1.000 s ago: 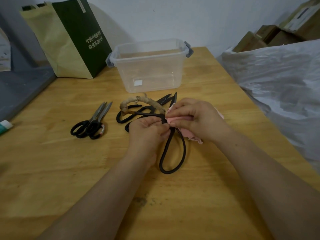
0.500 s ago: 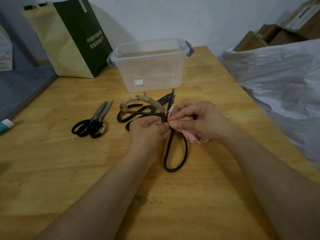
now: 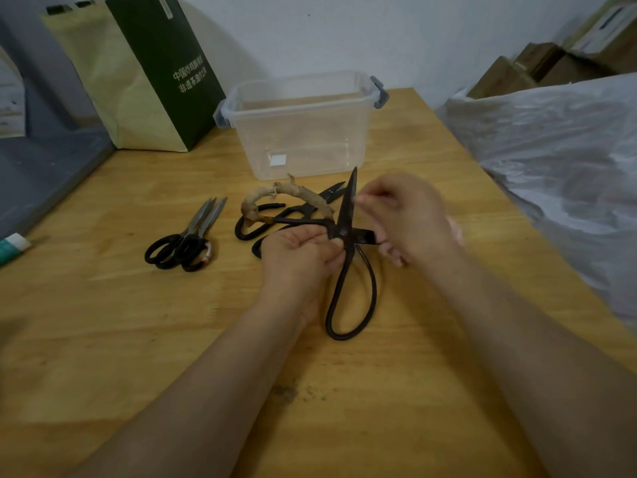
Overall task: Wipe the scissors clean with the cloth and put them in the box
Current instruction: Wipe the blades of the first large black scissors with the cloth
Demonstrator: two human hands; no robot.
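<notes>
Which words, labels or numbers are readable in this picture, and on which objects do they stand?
"中国…" then "非遗茶油…": white print on the green bag; remaining characters blurred.
The white sticker on the box: nothing legible.
The label on the cardboard boxes: too blurred.

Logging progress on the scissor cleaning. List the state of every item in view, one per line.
black scissors, blades spread, gripped near the pivot by left hand
cloth, bunched in right hand, mostly hidden
box, lidless, nothing seen inside
steel scissors, closed, flat on table
wrapped-handle scissors, lying on table behind the hands
paper bag, upright
</notes>
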